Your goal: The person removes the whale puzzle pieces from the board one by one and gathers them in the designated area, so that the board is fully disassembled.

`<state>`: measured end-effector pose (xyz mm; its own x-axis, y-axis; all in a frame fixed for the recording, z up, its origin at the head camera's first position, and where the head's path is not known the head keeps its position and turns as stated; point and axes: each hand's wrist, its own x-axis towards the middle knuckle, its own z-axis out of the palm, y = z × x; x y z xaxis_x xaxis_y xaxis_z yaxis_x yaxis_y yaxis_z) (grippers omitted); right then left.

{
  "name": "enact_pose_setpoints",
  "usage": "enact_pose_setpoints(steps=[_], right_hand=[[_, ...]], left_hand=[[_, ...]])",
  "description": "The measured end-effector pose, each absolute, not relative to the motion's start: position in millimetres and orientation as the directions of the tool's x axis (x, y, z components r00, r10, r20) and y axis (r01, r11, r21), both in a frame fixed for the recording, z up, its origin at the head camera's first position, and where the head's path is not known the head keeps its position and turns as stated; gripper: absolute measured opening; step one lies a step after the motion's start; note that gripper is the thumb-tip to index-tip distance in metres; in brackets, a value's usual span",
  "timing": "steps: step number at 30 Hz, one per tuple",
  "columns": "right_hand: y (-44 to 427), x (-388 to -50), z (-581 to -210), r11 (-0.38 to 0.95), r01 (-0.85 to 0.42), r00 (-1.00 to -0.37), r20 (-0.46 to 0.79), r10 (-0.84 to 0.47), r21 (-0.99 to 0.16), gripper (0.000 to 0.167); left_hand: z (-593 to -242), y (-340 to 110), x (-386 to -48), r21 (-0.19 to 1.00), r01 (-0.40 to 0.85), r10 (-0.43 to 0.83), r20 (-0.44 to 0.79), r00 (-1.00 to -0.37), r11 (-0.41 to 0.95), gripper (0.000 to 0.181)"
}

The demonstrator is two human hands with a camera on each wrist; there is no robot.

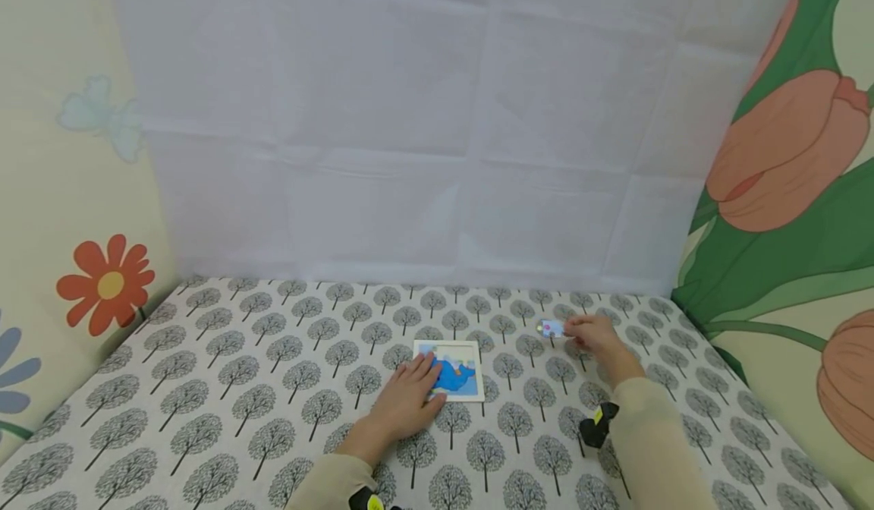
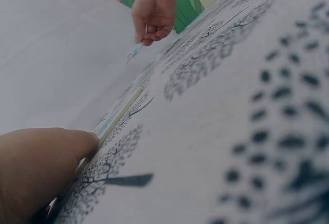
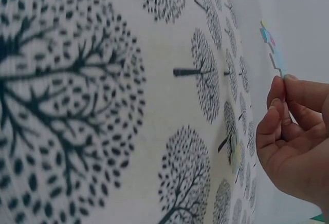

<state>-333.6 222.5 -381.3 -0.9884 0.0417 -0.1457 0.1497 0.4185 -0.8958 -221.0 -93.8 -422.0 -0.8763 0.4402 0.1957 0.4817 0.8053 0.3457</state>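
A small jigsaw puzzle in a white frame (image 1: 481,377) lies flat on the patterned cloth. Its picture has a large blue shape, with a pale cream area along the upper part. My left hand (image 1: 407,398) rests on the frame's left side, fingers stretched out over the picture. To the right and farther back, my right hand (image 1: 595,341) pinches a light-blue puzzle piece (image 1: 551,328) between thumb and fingertips. In the right wrist view that puzzle piece (image 3: 272,44) is raised off the cloth, with a pink mark and a yellow tip.
A white cloth printed with grey trees (image 1: 300,377) covers the table. Behind it hangs a creased white sheet (image 1: 382,138). Walls with painted flowers (image 1: 109,286) stand at both sides. Each sleeve carries a black strap device (image 1: 598,424).
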Motion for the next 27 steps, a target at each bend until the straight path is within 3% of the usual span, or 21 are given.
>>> enact_pose_setpoints(steps=[15, 27], right_hand=[[233.1, -335.0, -388.1, 0.386, 0.171, -0.985, -0.153, 0.079, -0.906, 0.022], [232.1, -339.8, -396.0, 0.448, 0.219, -0.976, -0.188, 0.112, -0.867, 0.018]], left_hand=[[-422.1, -93.5, -221.0, 0.355, 0.488, 0.446, 0.2, -0.873, 0.797, 0.051], [-422.8, -94.6, -221.5, 0.359, 0.484, 0.443, 0.196, -0.875, 0.798, 0.051]])
